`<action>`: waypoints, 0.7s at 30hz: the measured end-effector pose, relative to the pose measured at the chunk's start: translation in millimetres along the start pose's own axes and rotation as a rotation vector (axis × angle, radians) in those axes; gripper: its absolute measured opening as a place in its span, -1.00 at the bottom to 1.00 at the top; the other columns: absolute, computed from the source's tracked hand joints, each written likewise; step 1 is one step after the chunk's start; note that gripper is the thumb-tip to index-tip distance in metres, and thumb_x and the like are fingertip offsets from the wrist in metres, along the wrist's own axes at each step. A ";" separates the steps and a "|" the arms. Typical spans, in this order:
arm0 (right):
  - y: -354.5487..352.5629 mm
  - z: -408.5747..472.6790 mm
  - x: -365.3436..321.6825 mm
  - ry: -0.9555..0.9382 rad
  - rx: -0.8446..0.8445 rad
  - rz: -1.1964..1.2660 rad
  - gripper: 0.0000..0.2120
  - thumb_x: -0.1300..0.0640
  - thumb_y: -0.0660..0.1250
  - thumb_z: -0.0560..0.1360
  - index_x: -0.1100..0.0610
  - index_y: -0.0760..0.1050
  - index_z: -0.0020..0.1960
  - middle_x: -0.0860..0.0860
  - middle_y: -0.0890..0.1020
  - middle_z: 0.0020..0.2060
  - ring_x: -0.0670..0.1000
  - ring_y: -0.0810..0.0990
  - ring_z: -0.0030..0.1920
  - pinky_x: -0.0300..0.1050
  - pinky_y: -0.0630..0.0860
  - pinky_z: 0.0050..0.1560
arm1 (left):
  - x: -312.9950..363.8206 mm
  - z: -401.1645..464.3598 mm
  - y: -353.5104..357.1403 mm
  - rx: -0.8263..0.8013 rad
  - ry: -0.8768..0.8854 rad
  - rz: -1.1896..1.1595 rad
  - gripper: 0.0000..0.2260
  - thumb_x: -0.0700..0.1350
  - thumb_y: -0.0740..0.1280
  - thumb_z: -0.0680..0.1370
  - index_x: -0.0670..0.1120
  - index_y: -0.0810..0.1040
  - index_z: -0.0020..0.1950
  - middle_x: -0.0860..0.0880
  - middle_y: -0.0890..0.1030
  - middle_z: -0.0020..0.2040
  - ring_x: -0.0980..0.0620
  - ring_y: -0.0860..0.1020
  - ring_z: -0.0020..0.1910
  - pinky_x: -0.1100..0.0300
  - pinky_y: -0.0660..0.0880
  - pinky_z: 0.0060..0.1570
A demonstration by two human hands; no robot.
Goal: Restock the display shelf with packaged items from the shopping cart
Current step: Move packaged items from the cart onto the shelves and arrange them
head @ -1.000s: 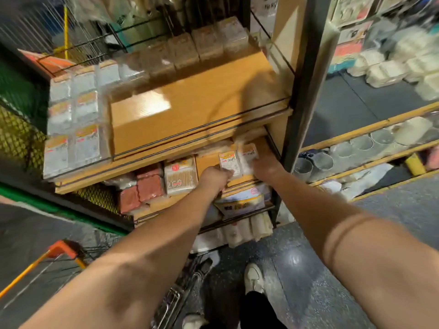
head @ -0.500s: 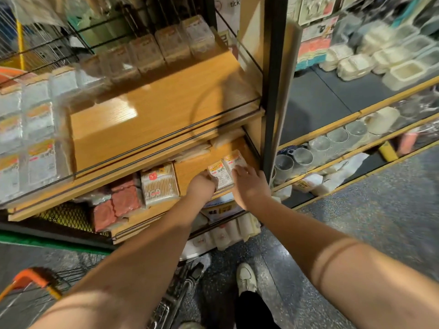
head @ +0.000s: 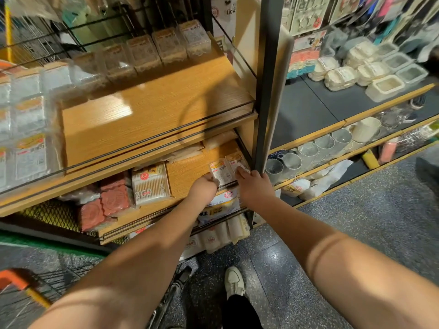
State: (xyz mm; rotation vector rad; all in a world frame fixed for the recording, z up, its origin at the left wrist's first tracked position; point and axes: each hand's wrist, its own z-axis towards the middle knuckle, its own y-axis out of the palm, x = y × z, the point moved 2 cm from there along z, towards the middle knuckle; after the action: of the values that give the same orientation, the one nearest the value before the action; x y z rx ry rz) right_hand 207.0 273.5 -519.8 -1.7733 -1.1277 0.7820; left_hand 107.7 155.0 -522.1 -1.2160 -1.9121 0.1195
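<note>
Head view: left hand (head: 204,188) and right hand (head: 253,185), fingers now resting flat on two clear yellow-labelled packets (head: 229,169), have drawn them to the wooden shelf (head: 190,174) front-right corner, seemingly placed.

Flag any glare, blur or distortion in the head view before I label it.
Head view: glare patch on the upper wooden shelf; packets at the left edge smeared by blur, print unreadable; wide-angle bend bows the black upright post; both forearms loom oversized; left hand and right hand at the small packets stay fairly sharp.
</note>
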 end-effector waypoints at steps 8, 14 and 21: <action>-35.0 -30.1 -21.8 -0.019 0.129 0.366 -0.52 0.18 0.18 0.57 0.06 0.26 0.49 0.05 0.26 0.48 0.19 0.46 0.31 0.14 0.45 0.28 | -2.9 -53.1 -43.2 0.081 0.166 0.056 -0.71 -0.17 0.23 0.62 -0.16 0.50 0.34 -0.13 0.57 0.25 -0.13 0.53 0.24 0.26 0.38 0.07; -53.9 -81.3 -132.0 -0.059 0.021 0.652 -0.82 0.03 0.18 0.60 0.08 0.47 0.12 0.03 0.53 -0.09 0.09 0.52 -0.11 -0.07 0.41 -0.13 | -66.9 -122.1 -110.1 0.268 0.140 -0.317 -0.84 -0.15 0.20 0.64 -0.10 0.57 0.11 -0.03 0.57 -0.03 0.07 0.52 -0.12 0.32 0.40 -0.27; -34.1 -126.9 -316.4 -0.346 -0.211 0.691 -0.86 0.04 0.21 0.58 -0.04 0.54 -0.03 0.03 0.66 -0.11 0.08 0.58 -0.16 -0.05 0.50 -0.13 | -230.4 -214.4 -201.3 0.547 -0.026 -0.660 -0.87 -0.19 0.27 0.58 -0.01 0.57 -0.09 -0.02 0.58 -0.17 0.08 0.59 -0.17 0.19 0.49 -0.08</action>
State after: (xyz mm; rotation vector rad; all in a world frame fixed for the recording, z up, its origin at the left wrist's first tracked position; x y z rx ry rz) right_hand 176.9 -52.3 -418.1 -2.3044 -0.8147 1.4666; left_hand 154.2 -202.9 -425.9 -0.2038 -2.0217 0.2805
